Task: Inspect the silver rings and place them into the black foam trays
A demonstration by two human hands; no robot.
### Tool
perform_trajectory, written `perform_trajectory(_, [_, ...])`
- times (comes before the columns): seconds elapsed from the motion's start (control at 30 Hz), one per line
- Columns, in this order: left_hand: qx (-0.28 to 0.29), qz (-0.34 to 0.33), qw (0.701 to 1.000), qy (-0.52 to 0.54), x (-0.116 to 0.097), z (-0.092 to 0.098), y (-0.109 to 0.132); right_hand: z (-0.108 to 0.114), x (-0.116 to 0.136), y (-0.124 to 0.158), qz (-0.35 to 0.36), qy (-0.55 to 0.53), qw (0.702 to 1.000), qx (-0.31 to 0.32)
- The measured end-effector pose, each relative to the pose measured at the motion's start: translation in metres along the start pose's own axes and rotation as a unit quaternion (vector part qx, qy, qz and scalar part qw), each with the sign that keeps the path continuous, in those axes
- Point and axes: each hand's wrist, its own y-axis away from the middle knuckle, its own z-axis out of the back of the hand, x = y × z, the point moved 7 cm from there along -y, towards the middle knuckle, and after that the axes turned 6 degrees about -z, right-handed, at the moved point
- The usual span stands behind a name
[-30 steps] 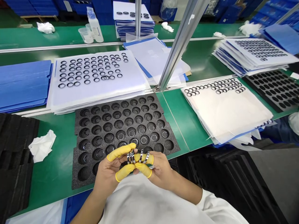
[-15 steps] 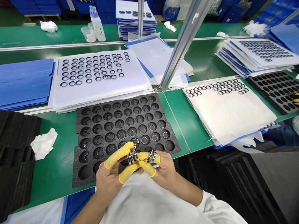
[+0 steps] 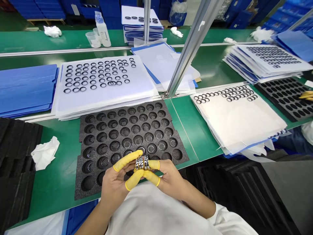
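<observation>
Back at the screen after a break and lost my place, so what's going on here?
A person is pinching a stack of shiny metal rings between the left hand and right hand, with yellow finger cots on the fingertips. The hands are over a black foam tray, and rings sit in many of its round wells. Beyond it, a white sheet carries rows of dark rings. At the far right, a co-worker's fingers are over another black foam tray.

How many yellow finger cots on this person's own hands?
4. Left hand: upper cot, lower cot. Right hand: upper cot, lower cot. Others may be hidden behind the metal rings. The co-worker's fingers aren't counted.
</observation>
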Motion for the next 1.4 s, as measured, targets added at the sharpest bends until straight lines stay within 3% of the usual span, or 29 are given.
perform_trajectory(0.2, [-0.004, -0.030, 0.999, -0.040, 0.001, 0.011, 0.004, -0.004, 0.002, 0.002, -0.045, -0.122, 0.989, 0.074])
perform_trajectory(0.37, [0.061, -0.111, 0.986, -0.107, -0.005, 0.007, 0.008, -0.008, -0.012, 0.005, -0.138, -0.171, 0.974, 0.052])
perform_trajectory(0.53, [0.103, -0.184, 0.962, -0.174, -0.018, -0.005, 0.007, -0.009, -0.019, 0.007, -0.181, -0.202, 0.962, 0.030])
perform_trajectory(0.63, [0.117, -0.247, 0.936, -0.222, -0.029, -0.010, 0.005, -0.009, -0.023, 0.008, -0.213, -0.221, 0.952, 0.016])
perform_trajectory(0.77, [0.148, -0.359, 0.872, -0.297, -0.045, -0.019, 0.005, -0.010, -0.026, 0.008, -0.239, -0.264, 0.934, 0.019])
perform_trajectory(0.87, [0.178, -0.398, 0.833, -0.339, -0.049, -0.025, 0.006, -0.011, -0.024, 0.007, -0.232, -0.284, 0.930, 0.028])
perform_trajectory(0.93, [0.173, -0.415, 0.823, -0.348, -0.050, -0.025, 0.007, -0.011, -0.023, 0.007, -0.224, -0.287, 0.931, 0.030])
perform_trajectory(1.03, [0.144, -0.374, 0.864, -0.305, -0.046, -0.016, 0.007, -0.012, -0.020, 0.006, -0.200, -0.278, 0.939, 0.045])
perform_trajectory(1.17, [0.128, -0.225, 0.944, -0.206, -0.026, -0.002, 0.005, -0.012, -0.019, 0.005, -0.154, -0.242, 0.957, 0.054])
perform_trajectory(1.27, [0.142, -0.177, 0.961, -0.159, -0.018, 0.002, 0.006, -0.013, -0.022, 0.007, -0.155, -0.230, 0.959, 0.064])
perform_trajectory(1.4, [0.173, -0.127, 0.969, -0.123, -0.009, 0.002, 0.005, -0.016, -0.026, 0.011, -0.196, -0.253, 0.941, 0.112])
